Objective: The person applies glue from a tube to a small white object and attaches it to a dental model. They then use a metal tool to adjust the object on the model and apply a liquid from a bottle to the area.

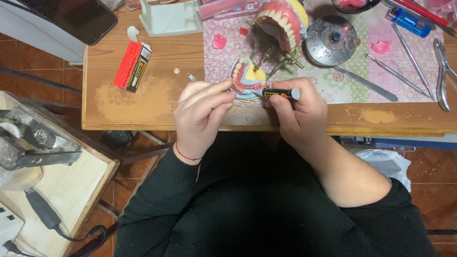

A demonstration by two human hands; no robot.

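A lower denture model [246, 79] with pale teeth and blue, yellow and pink wax sits on a metal articulator [271, 59], whose upper jaw of teeth [281, 21] is hinged open above it. My left hand [202, 114] rests at the table edge, its fingertips touching the left side of the lower model. My right hand [297, 112] grips a black marker pen [281, 93], tip pointed left against the model.
On the wooden table [143, 102] lie a red box [132, 65], a white block [171, 18], a round metal lid [332, 40], a blue lighter [408, 22], several metal instruments [395, 72], pliers [442, 76] and pink wax scraps [219, 42]. A side table [57, 190] stands lower left.
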